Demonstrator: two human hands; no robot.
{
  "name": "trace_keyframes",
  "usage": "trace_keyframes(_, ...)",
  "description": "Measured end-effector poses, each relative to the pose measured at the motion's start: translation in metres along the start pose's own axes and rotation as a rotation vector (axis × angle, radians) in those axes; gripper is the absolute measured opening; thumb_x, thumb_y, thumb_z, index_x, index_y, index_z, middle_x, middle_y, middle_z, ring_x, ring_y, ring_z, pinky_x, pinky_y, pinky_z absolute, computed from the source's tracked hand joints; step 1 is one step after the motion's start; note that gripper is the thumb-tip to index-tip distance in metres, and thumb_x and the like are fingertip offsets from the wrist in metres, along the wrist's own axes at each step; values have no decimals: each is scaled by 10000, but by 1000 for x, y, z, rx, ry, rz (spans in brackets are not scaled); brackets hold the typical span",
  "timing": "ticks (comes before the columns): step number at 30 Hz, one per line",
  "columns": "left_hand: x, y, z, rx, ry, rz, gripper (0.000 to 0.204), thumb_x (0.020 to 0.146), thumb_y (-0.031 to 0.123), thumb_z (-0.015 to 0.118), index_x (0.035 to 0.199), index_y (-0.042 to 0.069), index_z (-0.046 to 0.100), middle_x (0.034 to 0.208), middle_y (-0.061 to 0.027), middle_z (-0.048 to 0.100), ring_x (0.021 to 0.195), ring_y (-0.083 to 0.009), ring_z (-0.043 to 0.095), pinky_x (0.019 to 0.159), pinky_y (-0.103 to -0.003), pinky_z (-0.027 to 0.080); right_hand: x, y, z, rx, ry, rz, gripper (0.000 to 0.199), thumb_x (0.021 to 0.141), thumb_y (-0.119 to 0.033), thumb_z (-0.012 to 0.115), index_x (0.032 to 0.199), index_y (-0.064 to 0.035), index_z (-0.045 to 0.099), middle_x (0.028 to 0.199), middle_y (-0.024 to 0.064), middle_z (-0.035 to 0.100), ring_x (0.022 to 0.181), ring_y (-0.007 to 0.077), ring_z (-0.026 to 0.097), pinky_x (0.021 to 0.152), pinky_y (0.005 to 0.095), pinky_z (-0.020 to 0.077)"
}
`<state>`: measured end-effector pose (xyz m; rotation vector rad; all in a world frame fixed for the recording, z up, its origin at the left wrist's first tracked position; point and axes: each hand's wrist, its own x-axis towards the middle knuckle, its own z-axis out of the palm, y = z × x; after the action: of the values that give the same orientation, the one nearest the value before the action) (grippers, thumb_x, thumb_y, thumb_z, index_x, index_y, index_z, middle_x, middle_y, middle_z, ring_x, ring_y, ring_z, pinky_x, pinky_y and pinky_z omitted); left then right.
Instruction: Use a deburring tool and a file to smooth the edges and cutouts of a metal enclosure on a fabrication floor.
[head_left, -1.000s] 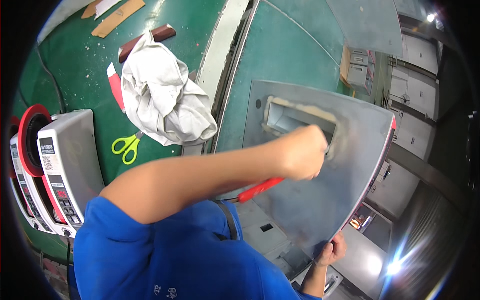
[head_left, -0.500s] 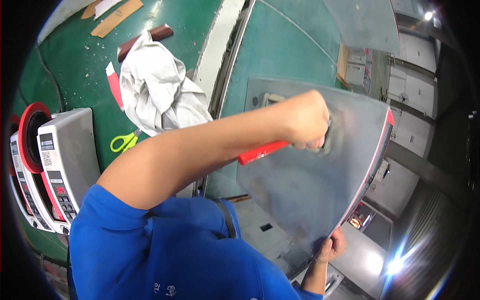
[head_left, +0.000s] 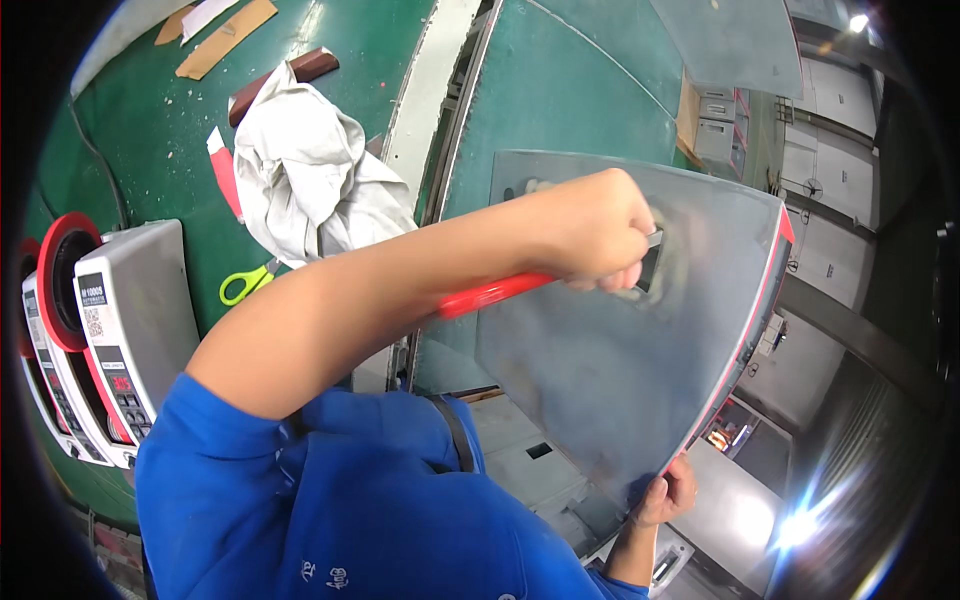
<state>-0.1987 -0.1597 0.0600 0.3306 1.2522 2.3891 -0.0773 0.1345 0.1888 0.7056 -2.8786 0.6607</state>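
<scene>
My left hand [head_left: 600, 235] is closed round a red-handled tool [head_left: 495, 295]. The handle sticks out behind the fist, under my forearm. Its working end is mostly hidden by the fingers; a short bit of grey metal shows beside them, over a dark rectangular spot [head_left: 650, 268] in a large grey panel [head_left: 590, 390]. Pale smears ring that spot. Down at the panel's lower right corner, my right hand [head_left: 670, 490] grips the edge, thumb on the face. Red tape [head_left: 783, 228] runs along the panel's right side.
A crumpled white cloth [head_left: 310, 170] lies on the green bench [head_left: 370, 40], near yellow-green scissors [head_left: 245, 285], a red-and-white strip [head_left: 225, 175] and a brown block [head_left: 320, 65]. Two tape dispensers [head_left: 150, 290] stand at left. A pale rail [head_left: 425, 90] divides the bench top.
My left hand has shifted slightly left, drawing the red handle further under my forearm. More of the dark spot is visible. My right hand keeps its grip on the panel edge.
</scene>
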Motion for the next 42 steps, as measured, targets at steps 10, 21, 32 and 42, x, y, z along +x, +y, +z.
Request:
trace_keyframes(10, -2, -14, 18, 83, 67, 128, 220, 817, 103, 411, 716, -32, 552, 575, -52, 543, 478, -106, 481, 469, -254, 395, 2, 1, 2, 7, 4, -16, 342, 775, -296, 571, 745, 44, 542, 617, 108, 544, 535, 200, 487, 516, 277, 377)
trace_keyframes(21, -29, -7, 38, -436, 335, 7, 270, 877, 159, 426, 1094, 0, 441, 697, -92, 562, 360, -42, 306, 344, -188, 240, 5, -2, 6, 36, 27, -41, 309, 788, -250, 556, 752, 57, 541, 629, 97, 543, 551, 187, 485, 521, 266, 368)
trace_keyframes(32, -23, -15, 81, -654, 400, 130, 288, 905, 192, 368, 1128, 10, 371, 827, -160, 556, 466, -73, 444, 359, -185, 279, 2, -3, 9, 41, 86, -54, 288, 790, -220, 547, 764, 67, 549, 633, 99, 543, 560, 178, 483, 518, 268, 359)
trace_keyframes(42, -18, -17, 69, -738, 385, 94, 299, 904, 193, 382, 1139, 8, 387, 805, -138, 536, 511, -77, 459, 374, -178, 289, 2, -5, 10, 38, 115, -57, 277, 792, -209, 546, 755, 65, 554, 634, 95, 544, 559, 170, 479, 523, 259, 360)
